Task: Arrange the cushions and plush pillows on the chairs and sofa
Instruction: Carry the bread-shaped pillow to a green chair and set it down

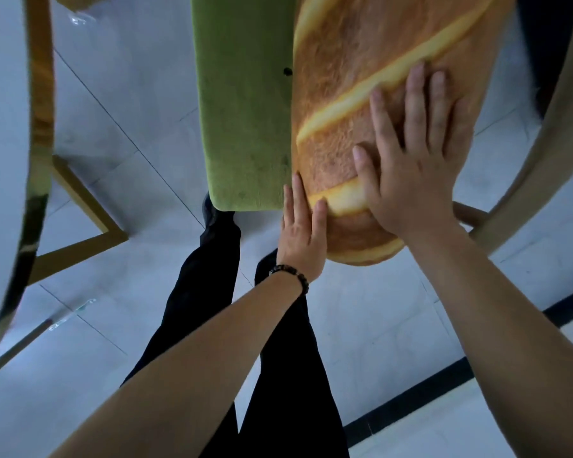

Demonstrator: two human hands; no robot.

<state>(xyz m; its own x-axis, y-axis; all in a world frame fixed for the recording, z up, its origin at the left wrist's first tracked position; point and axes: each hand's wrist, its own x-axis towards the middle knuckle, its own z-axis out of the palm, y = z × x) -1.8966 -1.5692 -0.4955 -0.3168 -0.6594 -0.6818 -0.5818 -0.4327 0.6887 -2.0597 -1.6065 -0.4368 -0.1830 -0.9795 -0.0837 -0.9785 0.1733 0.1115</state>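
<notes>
My right hand (414,166) lies flat on the bread pillow (361,77), my left hand (300,233) flat at its near end. It touches the green cushion (245,110). I should push softly, both sides evenly.

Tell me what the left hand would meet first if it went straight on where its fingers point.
The left hand touches the bread-shaped pillow; straight on, it would probably wedge into the seam between that and the green cushion. Depth unclear.

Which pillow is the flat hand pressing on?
The bread-shaped plush pillow, brown with pale yellow stripes. The right hand lies spread flat on it. The green cushion beside it is plain, with no stripes.
</notes>
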